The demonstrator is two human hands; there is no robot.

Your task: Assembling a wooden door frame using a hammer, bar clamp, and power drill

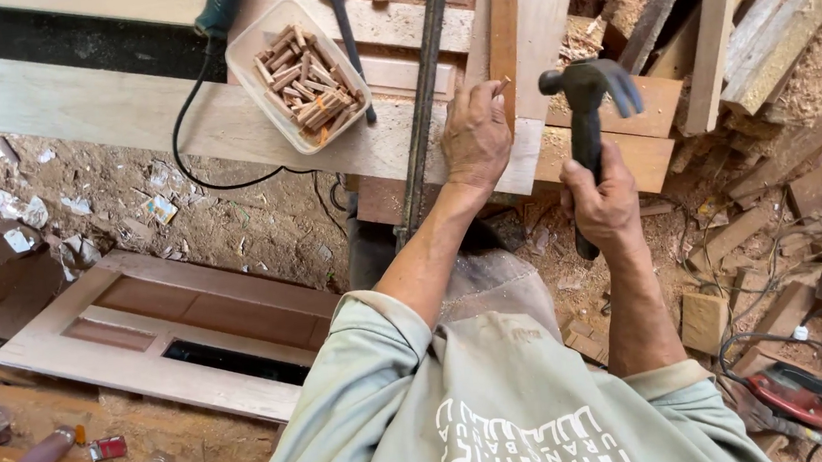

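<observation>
My left hand (475,136) pinches a small wooden dowel (502,84) upright against a reddish wood strip (505,28) that lies on a pale board (128,111). My right hand (602,198) grips the dark handle of a claw hammer (584,100), its head raised just right of the dowel, a short way apart from it. A white plastic tub (264,101) full of several short wooden dowels sits on the board to the left of my left hand.
A long metal bar clamp (425,93) runs across the board. A green power tool with a black cord (217,7) lies at the top. A panelled door frame (156,339) lies on the sawdust floor. Scrap wood (766,27) is piled right; a red power tool (811,403) lies lower right.
</observation>
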